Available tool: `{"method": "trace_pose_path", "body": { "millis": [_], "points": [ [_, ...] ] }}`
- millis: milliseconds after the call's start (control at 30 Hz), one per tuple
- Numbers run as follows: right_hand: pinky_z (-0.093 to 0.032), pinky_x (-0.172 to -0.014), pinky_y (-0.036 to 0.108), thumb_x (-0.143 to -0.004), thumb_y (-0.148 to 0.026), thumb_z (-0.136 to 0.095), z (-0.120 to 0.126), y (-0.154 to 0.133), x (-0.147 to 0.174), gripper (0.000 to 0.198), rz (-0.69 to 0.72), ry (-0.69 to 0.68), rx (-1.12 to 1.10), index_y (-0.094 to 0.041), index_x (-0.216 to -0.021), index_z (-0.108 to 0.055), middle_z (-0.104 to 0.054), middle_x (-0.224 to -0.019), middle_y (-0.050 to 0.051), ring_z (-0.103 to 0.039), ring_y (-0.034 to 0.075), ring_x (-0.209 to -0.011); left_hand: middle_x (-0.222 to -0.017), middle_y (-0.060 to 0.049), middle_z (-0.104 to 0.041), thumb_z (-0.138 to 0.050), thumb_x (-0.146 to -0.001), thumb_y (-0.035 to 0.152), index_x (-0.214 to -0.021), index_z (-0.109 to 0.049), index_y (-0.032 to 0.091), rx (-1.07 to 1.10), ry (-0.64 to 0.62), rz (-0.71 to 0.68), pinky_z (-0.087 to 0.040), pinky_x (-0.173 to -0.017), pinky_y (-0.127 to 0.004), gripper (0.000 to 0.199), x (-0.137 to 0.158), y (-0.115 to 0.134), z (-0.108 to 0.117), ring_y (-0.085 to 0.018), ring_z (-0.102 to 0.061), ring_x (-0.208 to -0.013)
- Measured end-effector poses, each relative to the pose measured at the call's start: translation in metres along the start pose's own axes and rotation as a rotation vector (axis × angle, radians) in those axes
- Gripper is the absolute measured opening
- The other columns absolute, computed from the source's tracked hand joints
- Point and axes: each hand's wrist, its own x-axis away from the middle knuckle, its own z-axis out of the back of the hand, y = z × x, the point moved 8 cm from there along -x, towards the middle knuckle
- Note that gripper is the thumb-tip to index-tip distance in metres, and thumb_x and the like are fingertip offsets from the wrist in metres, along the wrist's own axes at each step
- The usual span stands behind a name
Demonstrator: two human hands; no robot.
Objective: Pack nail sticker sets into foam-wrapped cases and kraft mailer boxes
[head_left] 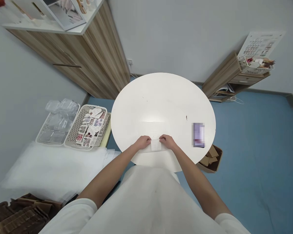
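My left hand (143,142) and my right hand (167,141) meet near the front of a round white table (161,94). Between them lies a small white rectangular piece (156,145), flat and thin-looking; I cannot make out its exact kind. Fingers and thumb of each hand pinch at one of its upper corners. Under it a thin whitish sheet (153,127) is spread on the tabletop, hard to tell from the white surface. A purple item (198,135), blurred by pixels, lies towards the table's right edge.
Left of the table stand a white basket (73,131) of printed cards and a bin of clear plastic boxes (61,122). White wrapping sheets (56,169) are stacked in front. A carton (219,159) holding cardboard sits below right. Wooden cabinets (104,48) stand behind.
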Motion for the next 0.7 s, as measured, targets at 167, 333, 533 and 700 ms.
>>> {"method": "trace_pose_path", "body": {
  "millis": [167, 333, 533, 700],
  "points": [
    [-0.041, -0.069, 0.024, -0.074, -0.026, -0.049, -0.004, -0.004, 0.001, 0.014, 0.043, 0.016, 0.082, -0.023, -0.084, -0.058, -0.063, -0.088, -0.001, -0.055, 0.013, -0.080, -0.121, -0.009, -0.045, -0.052, -0.070, 0.035, -0.116, -0.044, 0.022, -0.338, 0.237, -0.171, -0.025, -0.093, -0.043, 0.048, 0.024, 0.035, -0.001, -0.027, -0.037, -0.112],
    [-0.041, -0.069, 0.024, -0.077, -0.024, -0.045, -0.007, -0.009, 0.000, 0.016, 0.077, 0.068, 0.199, -0.021, -0.086, -0.059, -0.062, -0.089, 0.002, -0.055, 0.014, -0.081, -0.116, -0.013, -0.045, -0.060, -0.062, 0.046, -0.123, -0.035, 0.018, -0.467, 0.174, -0.175, -0.015, -0.096, -0.048, 0.071, 0.028, 0.046, -0.023, -0.029, -0.038, -0.107],
    [-0.030, -0.088, 0.038, -0.078, -0.026, -0.046, -0.006, -0.030, 0.025, 0.028, 0.227, 0.258, 0.419, -0.019, -0.104, -0.054, -0.051, -0.113, 0.011, -0.045, 0.023, -0.106, -0.112, -0.011, -0.046, -0.059, -0.063, 0.033, -0.118, -0.037, 0.018, -0.450, 0.167, -0.189, -0.023, -0.091, -0.042, 0.061, 0.027, 0.044, -0.023, -0.027, -0.041, -0.103],
    [-0.022, -0.094, 0.042, -0.074, -0.042, -0.053, -0.037, -0.042, 0.065, 0.045, 0.478, 0.138, 0.596, -0.021, -0.113, -0.047, -0.046, -0.122, 0.011, -0.037, 0.025, -0.114, -0.106, -0.010, -0.048, -0.058, -0.061, 0.043, -0.108, -0.044, 0.019, -0.418, 0.107, -0.227, -0.030, -0.084, -0.039, 0.055, 0.041, 0.042, -0.022, -0.027, -0.044, -0.098]
  ]
}}
